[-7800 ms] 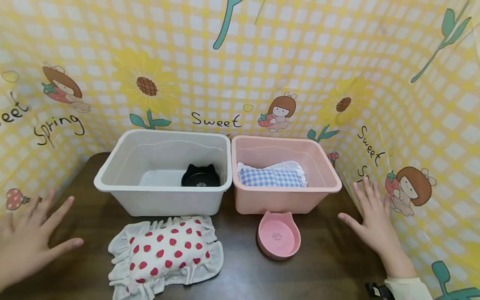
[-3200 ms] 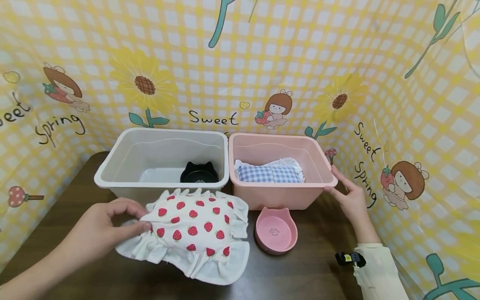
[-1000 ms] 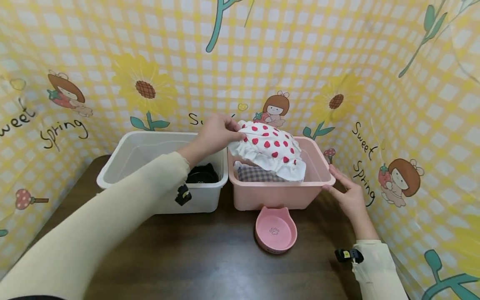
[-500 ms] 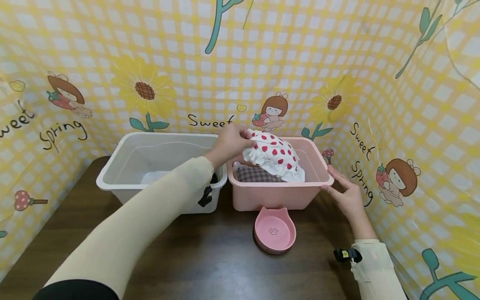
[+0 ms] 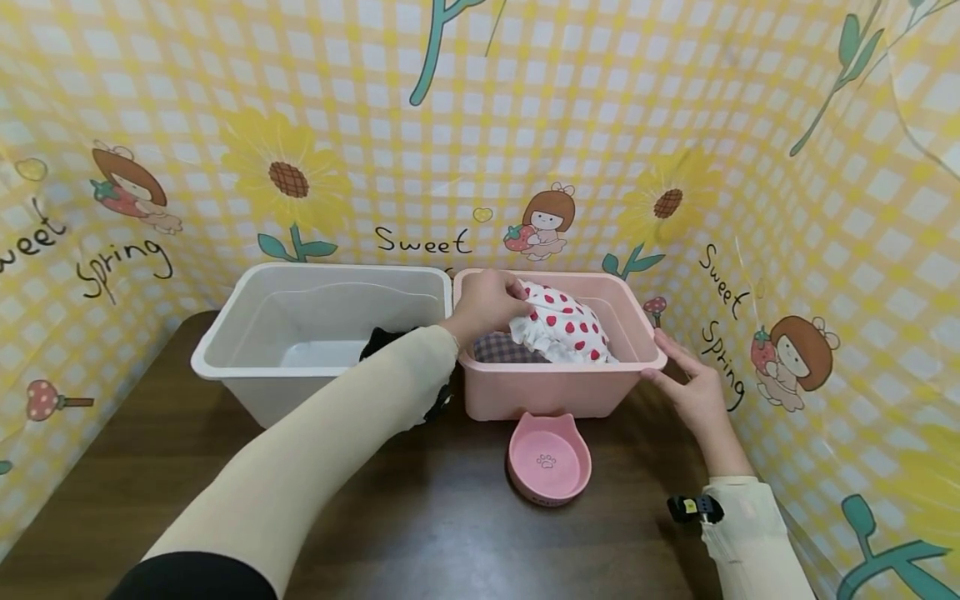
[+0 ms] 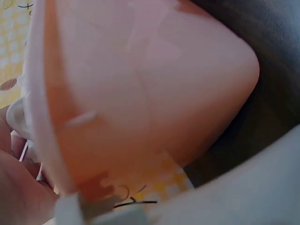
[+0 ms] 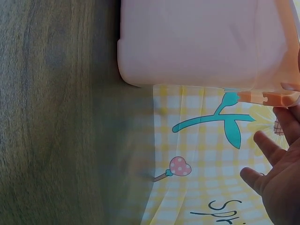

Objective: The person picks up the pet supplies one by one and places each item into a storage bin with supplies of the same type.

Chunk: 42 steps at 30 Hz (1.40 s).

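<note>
My left hand (image 5: 487,304) pinches the left edge of a white ruffled pillow (image 5: 566,325) with red strawberries. That pillow slopes down inside the pink plastic bin (image 5: 555,396), over the right part of a checked pillow (image 5: 504,348). In the left wrist view the hand (image 6: 18,187) shows at the far side of the bin rim. With thumb and fingers, my right hand (image 5: 697,400) holds the front right corner of the bin's rim. The right wrist view shows this hand (image 7: 283,173) at the rim, its other fingers spread.
A white bin (image 5: 322,373) stands left of the pink one, with a black cat-eared bowl (image 5: 380,340) inside, partly hidden by my left sleeve. A pink cat-eared bowl (image 5: 549,458) sits before the pink bin on the dark wooden table (image 5: 465,542). Patterned cloth (image 5: 360,150) hangs behind.
The strawberry pillow has left the table at front left; my left hand carried it over and lowered it into the pink bin. My right hand came to the bin's corner and stays there.
</note>
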Each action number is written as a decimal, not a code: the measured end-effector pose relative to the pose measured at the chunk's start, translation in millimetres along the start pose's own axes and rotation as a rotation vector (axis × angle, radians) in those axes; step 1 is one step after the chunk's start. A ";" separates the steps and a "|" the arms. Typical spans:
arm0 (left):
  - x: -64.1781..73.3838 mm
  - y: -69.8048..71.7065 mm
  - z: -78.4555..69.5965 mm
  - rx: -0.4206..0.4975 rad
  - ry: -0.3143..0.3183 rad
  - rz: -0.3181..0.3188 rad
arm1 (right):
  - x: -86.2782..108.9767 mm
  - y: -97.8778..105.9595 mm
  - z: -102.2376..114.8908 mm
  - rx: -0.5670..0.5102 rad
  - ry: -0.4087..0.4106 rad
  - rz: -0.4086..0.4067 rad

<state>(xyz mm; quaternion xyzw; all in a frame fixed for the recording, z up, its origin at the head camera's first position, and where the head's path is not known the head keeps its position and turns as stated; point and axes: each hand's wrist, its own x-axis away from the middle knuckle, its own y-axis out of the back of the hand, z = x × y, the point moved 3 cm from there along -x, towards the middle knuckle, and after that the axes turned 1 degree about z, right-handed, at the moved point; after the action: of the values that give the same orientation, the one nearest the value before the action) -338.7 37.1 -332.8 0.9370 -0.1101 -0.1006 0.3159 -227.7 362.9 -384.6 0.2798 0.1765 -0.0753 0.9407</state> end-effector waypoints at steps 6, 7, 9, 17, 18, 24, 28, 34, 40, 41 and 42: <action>1.6 -12.8 4.3 -0.112 -0.051 0.066 | -1.2 0.0 -0.3 -0.009 0.027 -0.014; 2.0 -14.1 5.0 -0.129 -0.056 0.086 | -1.3 0.1 -0.6 -0.008 0.031 -0.014; 2.8 -15.7 6.3 -0.156 -0.062 0.123 | -1.3 0.0 -1.1 -0.013 0.033 -0.014; 6.6 -8.2 8.0 -0.201 -0.077 0.191 | -1.4 -0.9 -2.7 -0.006 0.024 -0.011; 7.3 -6.3 7.7 -0.201 -0.073 0.199 | -1.5 -0.9 -2.9 -0.004 0.024 -0.011; 8.2 4.6 7.7 -0.191 -0.082 0.202 | -1.2 -1.1 -3.0 -0.002 0.025 -0.011; 6.2 13.9 7.9 -0.165 -0.105 0.190 | 0.1 -2.0 -1.7 -0.007 0.038 -0.011; 8.2 30.6 -1.0 -0.105 -0.140 0.181 | 0.8 -0.8 -0.7 -0.012 0.037 -0.008; 18.9 40.9 -4.4 -0.013 -0.123 0.182 | 1.6 -1.1 -0.3 -0.014 0.030 -0.003; 21.3 42.1 -3.7 -0.002 -0.118 0.178 | 1.4 -1.7 -0.1 -0.012 0.030 0.001; 24.1 43.4 -2.7 0.009 -0.116 0.174 | 1.3 -2.4 0.0 -0.009 0.030 0.002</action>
<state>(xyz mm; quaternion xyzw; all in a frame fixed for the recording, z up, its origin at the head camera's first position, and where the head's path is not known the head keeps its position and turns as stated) -321.1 -1.6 -306.8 0.9179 -0.2098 -0.1264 0.3122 -227.0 360.9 -386.2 0.2770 0.1905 -0.0693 0.9392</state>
